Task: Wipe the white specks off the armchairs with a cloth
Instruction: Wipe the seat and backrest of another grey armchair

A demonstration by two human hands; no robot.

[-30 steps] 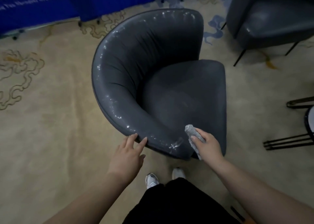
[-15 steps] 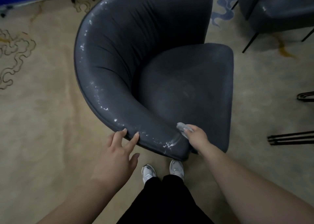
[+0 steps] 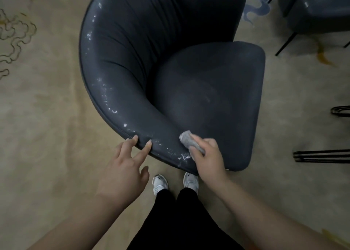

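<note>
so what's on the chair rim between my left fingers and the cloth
In the head view, white specks dot the armchair rim between the left hand and the grey cloth in the right hand.

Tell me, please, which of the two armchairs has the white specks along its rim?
The near armchair, touched by both hands; specks dot its curved rim. The far armchair, top right, shows none.

A beige carpet (image 3: 47, 136) with cloud-like line patterns covers the floor. On it stand a dark armchair (image 3: 170, 69), a second armchair (image 3: 318, 9) at the upper right, and black metal legs (image 3: 322, 156), possibly a table's, at the right edge.
</note>
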